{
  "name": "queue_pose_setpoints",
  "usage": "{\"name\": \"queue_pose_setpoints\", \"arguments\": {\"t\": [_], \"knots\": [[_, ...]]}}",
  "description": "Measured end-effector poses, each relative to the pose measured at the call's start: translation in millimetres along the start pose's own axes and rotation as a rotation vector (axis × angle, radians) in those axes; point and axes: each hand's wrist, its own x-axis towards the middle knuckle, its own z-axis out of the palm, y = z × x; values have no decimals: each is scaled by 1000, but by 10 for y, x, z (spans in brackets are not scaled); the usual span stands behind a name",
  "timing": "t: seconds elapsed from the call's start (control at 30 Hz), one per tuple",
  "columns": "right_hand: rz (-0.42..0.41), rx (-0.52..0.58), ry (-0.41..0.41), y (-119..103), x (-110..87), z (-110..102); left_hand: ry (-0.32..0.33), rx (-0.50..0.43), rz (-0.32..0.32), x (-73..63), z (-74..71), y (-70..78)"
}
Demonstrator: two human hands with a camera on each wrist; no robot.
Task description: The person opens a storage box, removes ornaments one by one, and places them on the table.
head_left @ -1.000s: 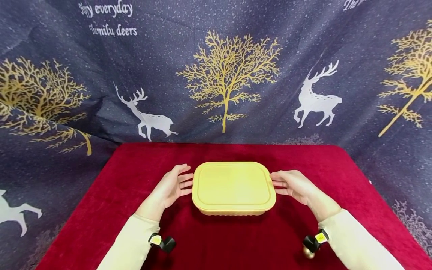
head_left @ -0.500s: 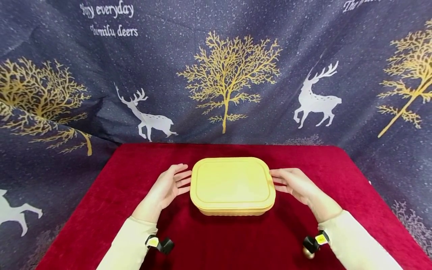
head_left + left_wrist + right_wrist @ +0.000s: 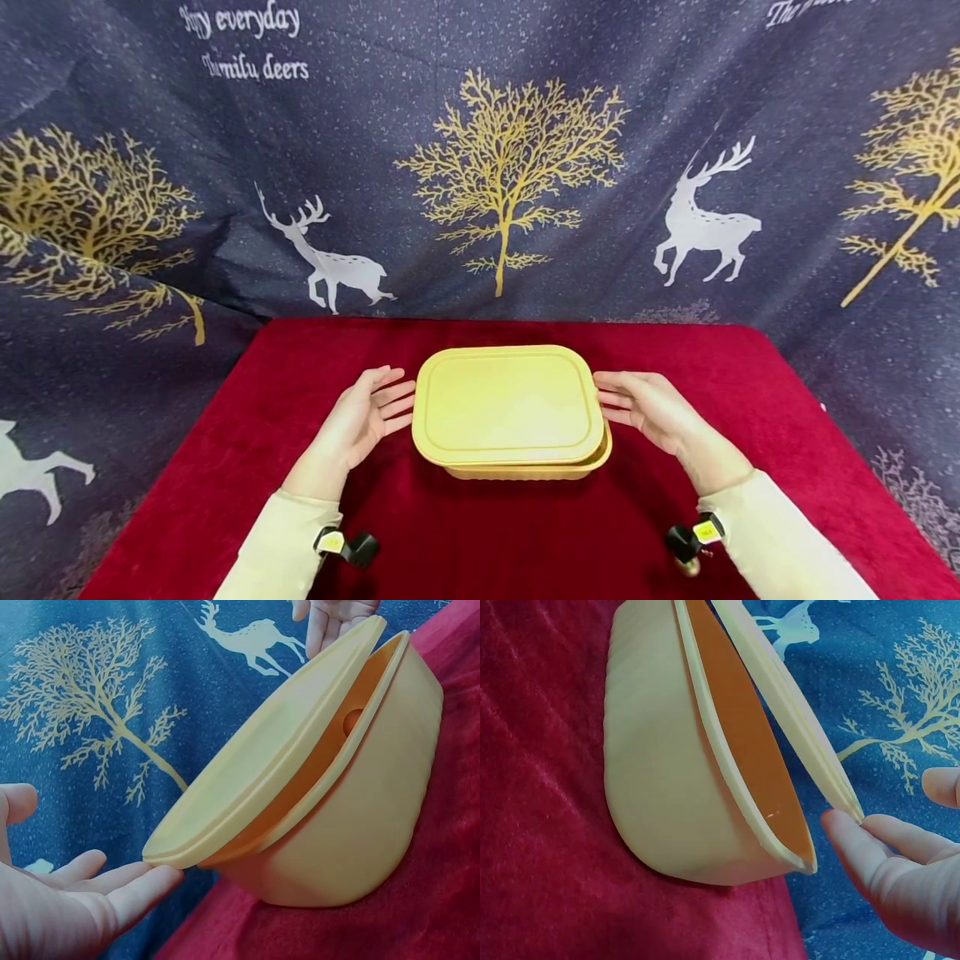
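A yellow lid (image 3: 510, 404) hovers just above a yellow ribbed box (image 3: 517, 472), shifted left so the box's right rim shows. My left hand (image 3: 360, 421) has its fingers extended, their tips under the lid's left end, as the left wrist view shows. At the opposite end, the fingertips of my right hand (image 3: 652, 412) touch the lid's edge from below, fingers also mostly straight. A gap between lid (image 3: 795, 712) and box (image 3: 667, 750) reveals the orange inside. Through it, a small round orange thing (image 3: 352, 721) shows in the left wrist view; its kind is unclear.
The box stands on a red cloth-covered table (image 3: 480, 542). Behind hangs a dark blue curtain (image 3: 585, 50) with deer and trees. A small gold round thing (image 3: 687, 567) lies near the right wrist camera (image 3: 682, 542).
The lid has risen off the box and slid left, opening a gap at the right rim. Both hands have moved with it, slightly up and to the left.
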Motion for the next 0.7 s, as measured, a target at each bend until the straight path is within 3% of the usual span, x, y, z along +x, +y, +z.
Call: {"name": "queue_pose_setpoints", "arguments": {"t": [0.37, 0.7], "knots": [[0, 86, -6, 58, 93, 70, 34, -10, 11, 12, -77, -7], [2, 90, -15, 120, 189, 151, 75, -31, 29, 12, -111, -4]]}}
